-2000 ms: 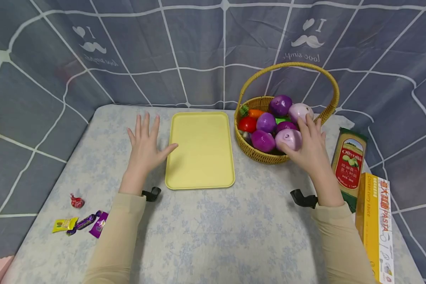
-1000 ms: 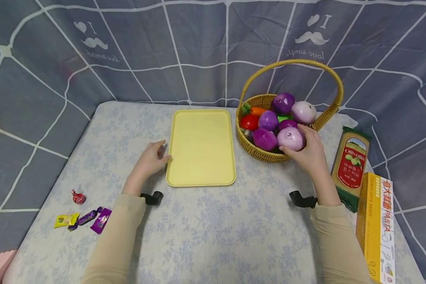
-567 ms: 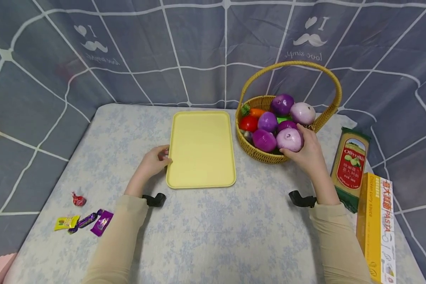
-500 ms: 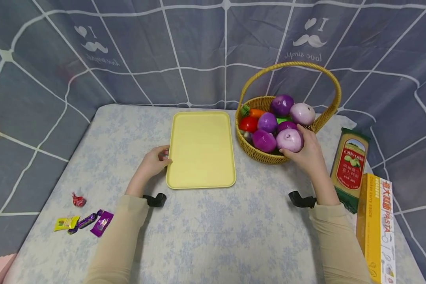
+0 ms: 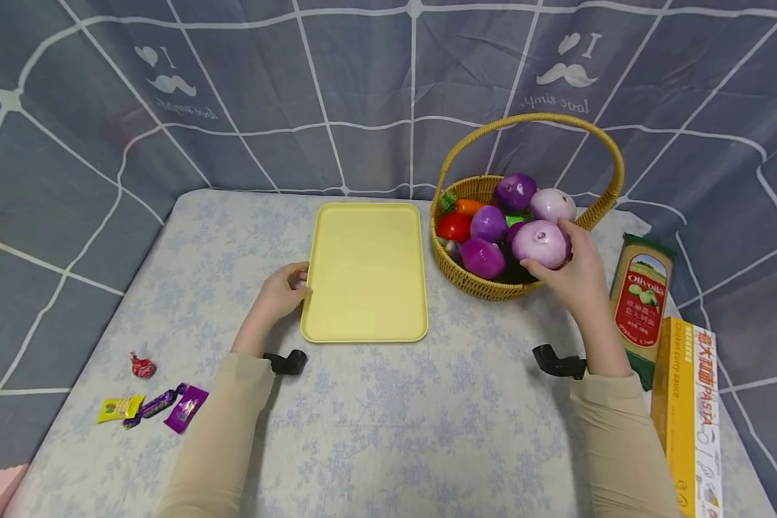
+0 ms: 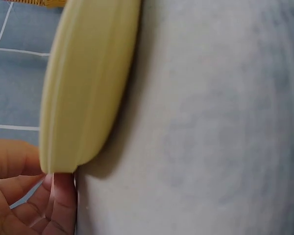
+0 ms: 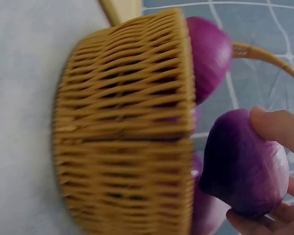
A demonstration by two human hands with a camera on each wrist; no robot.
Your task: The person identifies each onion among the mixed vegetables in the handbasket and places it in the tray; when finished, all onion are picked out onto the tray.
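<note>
My right hand grips a pale purple onion between thumb and fingers. In the right wrist view this onion is just above the rim of the wicker basket, its darker pointed end toward the basket. Several more purple onions, a tomato and a carrot fill the basket. At the left edge of the yellow tray, my left hand pinches the rim. The left wrist view has the thumb against the tray's side and the other fingers low at its corner.
A pasta packet and a yellow pasta box lie right of my right arm. Left of my left arm are a red candy, a yellow packet and purple sweets. The basket's tall handle arches over the vegetables.
My right hand has closed on the onion and raised it up and slightly right from the basket. My left hand came down from spread fingers to pinch the tray's left edge.
</note>
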